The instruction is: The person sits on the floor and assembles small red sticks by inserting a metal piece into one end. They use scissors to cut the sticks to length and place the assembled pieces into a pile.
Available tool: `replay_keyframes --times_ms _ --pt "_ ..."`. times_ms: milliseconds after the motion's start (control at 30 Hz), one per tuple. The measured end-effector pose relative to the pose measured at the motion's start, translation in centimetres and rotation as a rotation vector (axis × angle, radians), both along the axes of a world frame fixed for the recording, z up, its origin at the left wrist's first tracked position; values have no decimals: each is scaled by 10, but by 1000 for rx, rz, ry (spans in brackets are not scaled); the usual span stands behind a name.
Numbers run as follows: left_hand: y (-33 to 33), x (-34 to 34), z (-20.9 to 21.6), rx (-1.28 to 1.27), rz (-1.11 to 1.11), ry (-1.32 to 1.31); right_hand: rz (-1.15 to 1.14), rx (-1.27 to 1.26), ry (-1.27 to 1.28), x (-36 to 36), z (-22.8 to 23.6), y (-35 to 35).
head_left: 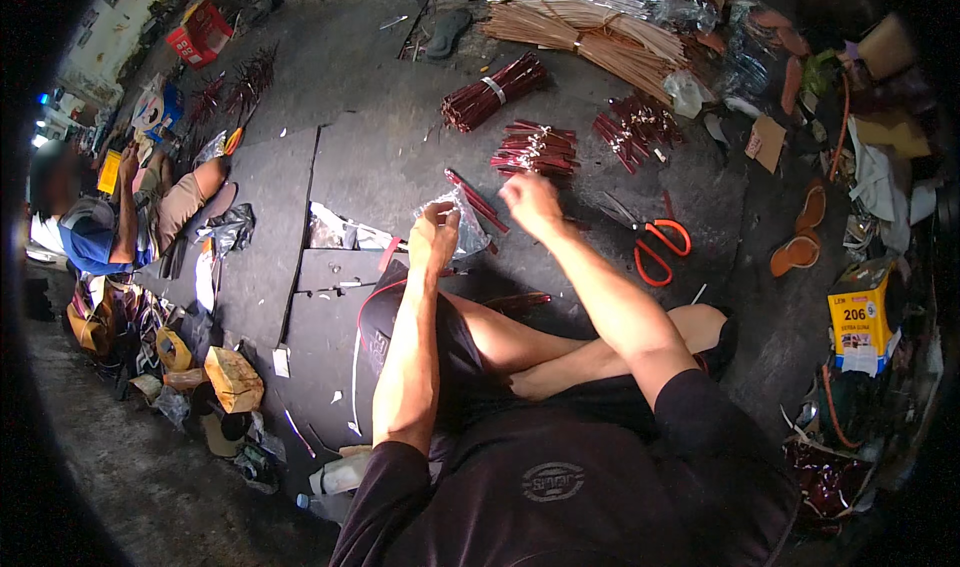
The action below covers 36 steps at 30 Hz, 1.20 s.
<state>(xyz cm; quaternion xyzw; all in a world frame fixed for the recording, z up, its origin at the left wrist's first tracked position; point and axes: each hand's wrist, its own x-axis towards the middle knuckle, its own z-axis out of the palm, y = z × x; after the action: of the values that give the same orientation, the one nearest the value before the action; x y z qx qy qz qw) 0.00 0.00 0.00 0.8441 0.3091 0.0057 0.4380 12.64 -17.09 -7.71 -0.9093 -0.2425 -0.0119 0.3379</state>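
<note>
My left hand is closed on the edge of a clear plastic bag, which spreads out to the right of the fingers. Dark red strips lie beside and partly behind the bag. My right hand is at the near edge of a pile of short dark red strips with pale ties. Motion smears its fingers, so whether it holds anything cannot be made out. To the right rest scissors with orange handles, their blades pointing away to the left.
Farther off lie a tied bundle of dark red strips, a smaller red pile and long brown strips. A pair of sandals and a yellow package are at right. Another person sits at far left.
</note>
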Motion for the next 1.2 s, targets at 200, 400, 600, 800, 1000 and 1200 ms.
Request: replay_keyframes --times_ms 200,400,600,800,1000,1200 --pt "-3 5 11 42 -23 -74 -195 -121 -235 -33 -30 43" --pt "-4 0 8 -59 -31 -78 -136 152 194 -12 4 19" --pt "-9 6 29 -592 -10 -129 38 348 498 -15 119 -32" --pt "-42 20 40 -1079 59 -368 94 424 490 -55 129 -60" --pt "-49 11 25 -970 -98 -372 160 706 942 -67 113 -79" --pt "-33 14 2 -968 -101 -376 138 821 1033 -57 90 -71"
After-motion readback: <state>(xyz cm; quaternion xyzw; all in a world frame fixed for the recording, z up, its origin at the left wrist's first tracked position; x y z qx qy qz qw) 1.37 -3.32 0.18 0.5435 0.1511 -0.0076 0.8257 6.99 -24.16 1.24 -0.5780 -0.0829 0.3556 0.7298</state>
